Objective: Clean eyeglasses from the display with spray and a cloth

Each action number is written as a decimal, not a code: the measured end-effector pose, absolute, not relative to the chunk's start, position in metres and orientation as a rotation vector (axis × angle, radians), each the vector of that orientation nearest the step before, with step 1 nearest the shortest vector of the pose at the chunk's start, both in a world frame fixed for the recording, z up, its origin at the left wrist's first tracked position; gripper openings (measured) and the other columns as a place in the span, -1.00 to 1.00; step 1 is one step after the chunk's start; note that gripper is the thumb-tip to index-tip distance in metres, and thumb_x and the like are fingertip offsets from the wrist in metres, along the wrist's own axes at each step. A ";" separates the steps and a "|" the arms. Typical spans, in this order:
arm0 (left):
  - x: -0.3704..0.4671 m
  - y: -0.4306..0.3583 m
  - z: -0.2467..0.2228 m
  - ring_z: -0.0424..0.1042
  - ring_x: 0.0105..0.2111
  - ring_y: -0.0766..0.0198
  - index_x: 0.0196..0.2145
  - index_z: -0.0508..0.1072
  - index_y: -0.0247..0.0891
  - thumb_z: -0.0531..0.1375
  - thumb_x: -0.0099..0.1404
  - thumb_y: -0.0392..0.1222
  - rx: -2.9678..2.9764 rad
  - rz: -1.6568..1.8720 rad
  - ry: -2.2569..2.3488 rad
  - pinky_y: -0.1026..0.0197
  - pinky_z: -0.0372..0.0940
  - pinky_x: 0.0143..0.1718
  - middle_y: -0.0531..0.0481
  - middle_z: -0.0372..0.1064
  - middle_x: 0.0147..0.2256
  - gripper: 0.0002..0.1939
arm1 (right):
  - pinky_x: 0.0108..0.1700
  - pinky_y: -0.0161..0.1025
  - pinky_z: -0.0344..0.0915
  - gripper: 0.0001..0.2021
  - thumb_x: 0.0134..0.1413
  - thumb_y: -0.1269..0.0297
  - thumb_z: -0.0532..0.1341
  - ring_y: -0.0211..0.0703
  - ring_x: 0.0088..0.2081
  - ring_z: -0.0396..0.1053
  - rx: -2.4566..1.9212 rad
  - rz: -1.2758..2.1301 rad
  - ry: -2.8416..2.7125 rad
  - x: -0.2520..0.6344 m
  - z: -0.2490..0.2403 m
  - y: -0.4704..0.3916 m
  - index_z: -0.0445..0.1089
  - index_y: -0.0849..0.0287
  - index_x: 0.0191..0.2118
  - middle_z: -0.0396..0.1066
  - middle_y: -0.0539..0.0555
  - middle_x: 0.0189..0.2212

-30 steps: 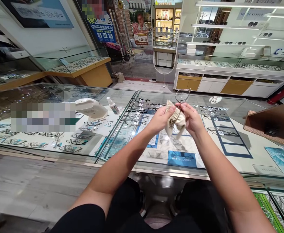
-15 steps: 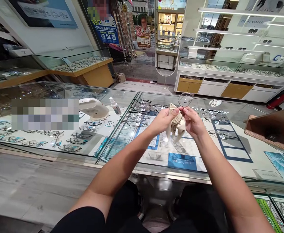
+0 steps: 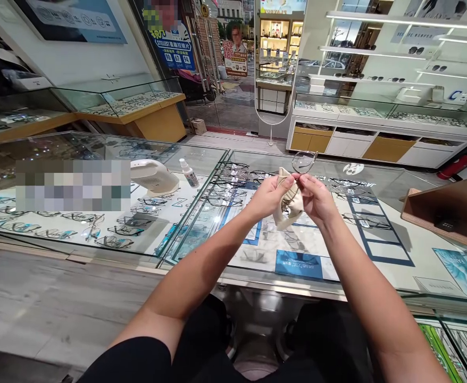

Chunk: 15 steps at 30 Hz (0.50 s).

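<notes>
Above the glass counter, my left hand (image 3: 271, 196) pinches a cream cloth (image 3: 291, 210) that hangs in folds beneath the fingers. A pair of thin-framed glasses (image 3: 305, 161) is held up between my hands, one round lens standing above the fingertips and the other part lying against the cloth. My right hand (image 3: 316, 197) has its fingers closed on the frame near the middle, close to my left fingertips. Part of the frame is hidden by the fingers and cloth.
A white spray bottle (image 3: 189, 173) and a white device (image 3: 154, 176) stand on the glass counter (image 3: 193, 234), left of my hands. Rows of glasses lie beneath the glass. A brown wooden box (image 3: 444, 213) is at the right, a blue card (image 3: 299, 264) near the front edge.
The lower part of the cloth has shifted and bunched up under my hands. The glasses and both hands have moved only slightly.
</notes>
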State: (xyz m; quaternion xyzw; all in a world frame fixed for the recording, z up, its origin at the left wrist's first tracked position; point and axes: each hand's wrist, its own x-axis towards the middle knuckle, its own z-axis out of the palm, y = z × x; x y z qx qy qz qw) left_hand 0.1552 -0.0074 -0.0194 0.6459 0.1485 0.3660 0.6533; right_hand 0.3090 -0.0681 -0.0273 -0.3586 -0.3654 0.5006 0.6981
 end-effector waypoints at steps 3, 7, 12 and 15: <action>0.151 -0.005 -0.018 0.43 -0.35 0.29 -0.12 0.59 -0.36 0.44 0.21 0.33 1.455 0.685 0.243 0.26 0.31 -0.28 -0.04 0.49 -0.33 -0.36 | -0.26 -0.20 0.53 -0.62 -0.13 -0.01 0.62 -0.16 -0.34 0.53 -0.829 1.122 -0.812 0.313 -0.026 -0.069 0.64 0.07 -0.25 0.65 0.02 -0.32; 0.151 -0.007 -0.019 0.40 -0.38 0.34 0.11 0.56 -0.32 0.51 0.16 0.23 1.434 0.706 0.256 0.29 0.27 -0.32 0.00 0.49 -0.30 -0.27 | -0.32 -0.24 0.50 -0.61 -0.18 -0.04 0.64 -0.19 -0.35 0.51 -0.829 1.097 -0.816 0.312 -0.026 -0.069 0.61 0.05 -0.30 0.67 0.01 -0.24; 0.159 -0.010 -0.023 0.29 -0.46 0.41 -0.05 0.61 -0.37 0.42 0.24 0.33 1.443 0.904 0.335 0.32 0.17 -0.42 0.06 0.41 -0.42 -0.34 | -0.20 -0.27 0.51 -0.65 -0.20 0.01 0.65 -0.21 -0.27 0.52 -0.829 1.058 -0.880 0.305 -0.025 -0.070 0.59 0.04 -0.38 0.67 0.01 -0.21; 0.163 -0.012 -0.025 0.34 -0.45 0.38 -0.15 0.59 -0.35 0.38 0.22 0.42 1.395 0.924 0.356 0.30 0.23 -0.39 0.06 0.41 -0.44 -0.31 | -0.23 -0.24 0.52 -0.63 -0.24 0.01 0.65 -0.19 -0.30 0.51 -0.839 1.062 -0.854 0.304 -0.023 -0.071 0.58 0.07 -0.39 0.64 0.03 -0.27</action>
